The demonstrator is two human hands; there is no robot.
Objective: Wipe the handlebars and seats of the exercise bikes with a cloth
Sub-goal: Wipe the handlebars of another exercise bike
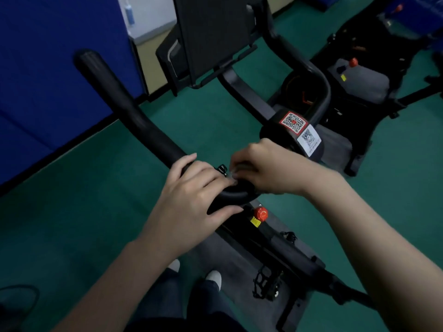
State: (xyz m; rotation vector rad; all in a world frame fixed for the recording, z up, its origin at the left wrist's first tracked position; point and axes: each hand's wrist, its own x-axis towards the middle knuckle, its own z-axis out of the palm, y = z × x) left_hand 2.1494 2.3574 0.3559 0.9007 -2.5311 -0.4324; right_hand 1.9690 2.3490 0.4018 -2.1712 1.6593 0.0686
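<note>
The exercise bike's black handlebar (134,116) runs from the upper left down to a bend at the centre. My left hand (191,195) grips that bend, fingers over the top and thumb underneath. My right hand (266,168) is just right of it on the bar's middle, fingers curled. Its fingertips pinch a small pale scrap (233,174), apparently the cloth, most of it hidden under the hand. The right arm of the handlebar (309,68) curves away behind. No seat is in view.
A dark console screen (211,34) stands ahead, and QR stickers (293,122) are on the stem. A red knob (260,213) and a pedal (266,282) sit below my hands. A second bike (359,80) stands at right, a blue panel (48,80) at left, on green floor.
</note>
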